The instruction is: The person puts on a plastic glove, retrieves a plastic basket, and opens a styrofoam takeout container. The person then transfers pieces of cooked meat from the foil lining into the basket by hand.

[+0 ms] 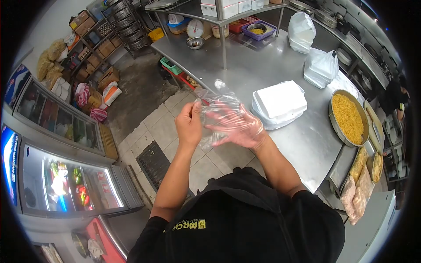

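Observation:
A clear disposable plastic glove (pixel 222 94) hangs between my hands, over the floor beside the steel table. My right hand (pixel 241 127) is inside the thin plastic with its fingers spread towards the left. My left hand (pixel 189 122) is closed, thumb against the fingers, pinching the edge of the glove. Close to my right hand, a white foam takeaway box (pixel 280 100) rests in a white plastic bag (pixel 274 122) on the table.
On the steel table (pixel 258 61) stand two tied white bags, one a tall bag (pixel 301 33). A round pan (pixel 332 115) of yellow noodles sits to the right, near packaged food (pixel 357 188). Glass-door chillers (pixel 72 175) line the left. A person (pixel 397 94) stands far right.

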Demonstrator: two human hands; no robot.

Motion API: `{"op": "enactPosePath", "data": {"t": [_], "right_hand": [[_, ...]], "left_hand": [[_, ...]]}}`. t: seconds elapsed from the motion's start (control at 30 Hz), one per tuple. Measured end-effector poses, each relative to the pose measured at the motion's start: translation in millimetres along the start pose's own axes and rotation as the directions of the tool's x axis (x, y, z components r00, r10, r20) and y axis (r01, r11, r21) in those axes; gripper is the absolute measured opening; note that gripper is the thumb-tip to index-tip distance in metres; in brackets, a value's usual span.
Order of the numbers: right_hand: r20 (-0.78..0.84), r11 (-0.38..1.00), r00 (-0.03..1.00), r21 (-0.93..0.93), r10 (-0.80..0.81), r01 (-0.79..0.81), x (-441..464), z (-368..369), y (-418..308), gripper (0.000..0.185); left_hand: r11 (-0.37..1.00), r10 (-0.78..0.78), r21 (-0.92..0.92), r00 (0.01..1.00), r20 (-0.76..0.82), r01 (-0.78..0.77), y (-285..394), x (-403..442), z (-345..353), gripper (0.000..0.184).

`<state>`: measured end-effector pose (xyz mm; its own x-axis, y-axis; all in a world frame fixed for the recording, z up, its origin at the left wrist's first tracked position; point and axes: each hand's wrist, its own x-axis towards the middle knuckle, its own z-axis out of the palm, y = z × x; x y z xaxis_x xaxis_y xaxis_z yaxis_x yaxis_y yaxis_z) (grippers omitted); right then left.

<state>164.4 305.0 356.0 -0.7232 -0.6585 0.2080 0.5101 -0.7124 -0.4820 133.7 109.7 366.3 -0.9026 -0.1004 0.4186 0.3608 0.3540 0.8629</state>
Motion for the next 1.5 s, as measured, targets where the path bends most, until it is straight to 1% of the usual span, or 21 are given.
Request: {"op": "enactPosePath", "data": {"t": [0.07,0.13,0.2,0.37,0.5,0.6,0.7,0.8,0.87,0.93,1.0,1.03,1.07,1.1,1.13,1.17,1.23,1.27,1.33,1.37,1.5], "right_hand": [[-0.042,0.995,0.995,-0.027,-0.095,0.094,4,-3,0,0.075],[-0.082,0.978,0.984,-0.149,-0.160,0.147,9,-10,-3,0.074],[-0.135,0.951,0.962,-0.234,-0.236,0.200,17,-12,-8,0.079],[-0.099,0.960,0.975,-0.224,-0.197,0.171,32,-23,-25,0.084],[-0.073,0.912,0.949,-0.310,-0.306,0.270,36,-22,-35,0.082],[-0.098,0.892,0.924,-0.315,-0.370,0.324,37,-25,-47,0.079],[-0.223,0.773,0.794,-0.481,-0.565,0.415,38,-28,-61,0.076],[-0.181,0.785,0.773,-0.282,-0.608,0.552,33,-10,-71,0.079],[0.015,0.807,0.830,-0.225,-0.558,0.547,29,1,-74,0.081],[-0.006,0.798,0.815,-0.204,-0.580,0.567,24,6,-77,0.070],[-0.090,0.647,0.691,-0.454,-0.718,0.613,24,0,-85,0.053],[-0.173,0.531,0.552,-0.603,-0.816,0.596,25,-3,-85,0.043],[-0.177,0.530,0.549,-0.604,-0.817,0.595,20,-2,-85,0.043],[-0.076,0.310,0.595,-0.902,-0.800,0.301,14,-3,-88,0.048],[-0.007,-0.015,0.667,-1.000,-0.745,-0.027,11,-2,-89,0.056],[0.194,-0.142,0.616,-0.981,-0.764,0.132,11,36,-81,0.052],[0.416,-0.662,0.743,-0.748,-0.524,-0.048,4,39,-89,0.053],[0.279,-0.686,0.810,-0.700,-0.516,-0.196,1,50,-78,0.057],[0.262,-0.749,0.847,-0.627,-0.463,-0.215,-6,49,-70,0.059],[0.248,-0.810,0.878,-0.542,-0.409,-0.224,-9,50,-67,0.062],[0.161,-0.734,0.877,-0.626,-0.452,-0.263,-7,51,-63,0.064]], "left_hand": [[0.996,0.003,0.088,0.999,-0.034,0.000,12,-3,2,0.027],[0.731,0.550,0.541,0.828,-0.106,-0.416,35,-14,9,0.032],[0.753,0.557,0.255,0.794,0.243,-0.606,45,-37,25,0.037],[0.837,0.392,0.219,0.828,0.400,-0.502,59,-47,60,0.020],[0.825,0.351,0.279,0.832,0.430,-0.492,62,-34,66,0.013],[0.853,0.347,0.176,0.786,0.512,-0.491,74,-37,69,0.010],[0.859,0.385,0.078,0.738,0.554,-0.506,79,-40,72,0.009],[0.856,0.411,0.028,0.711,0.570,-0.517,80,-43,77,0.009],[0.867,0.398,0.029,0.727,0.559,-0.497,82,-49,81,0.007],[0.871,0.406,0.011,0.731,0.548,-0.492,85,-54,80,0.007],[0.875,0.411,-0.005,0.737,0.538,-0.484,86,-52,80,0.007],[0.885,0.398,0.000,0.757,0.519,-0.466,84,-48,79,0.007],[0.895,0.385,0.005,0.777,0.498,-0.446,82,-45,77,0.006],[0.889,0.434,-0.061,0.792,0.429,-0.454,74,-43,78,0.009],[0.943,0.331,-0.105,0.860,0.389,-0.316,69,-41,75,0.012],[0.973,0.218,-0.152,0.909,0.356,-0.173,65,-37,69,0.015],[0.910,0.021,-0.401,0.953,0.302,0.107,49,-13,59,0.029],[0.815,-0.067,-0.531,0.947,0.314,0.234,52,1,50,0.034],[0.792,-0.021,-0.557,0.923,0.384,0.250,59,21,32,0.042],[0.817,0.020,-0.529,0.903,0.428,0.232,62,27,26,0.037],[0.933,0.034,-0.331,0.884,0.467,0.139,82,20,25,0.028]]}}
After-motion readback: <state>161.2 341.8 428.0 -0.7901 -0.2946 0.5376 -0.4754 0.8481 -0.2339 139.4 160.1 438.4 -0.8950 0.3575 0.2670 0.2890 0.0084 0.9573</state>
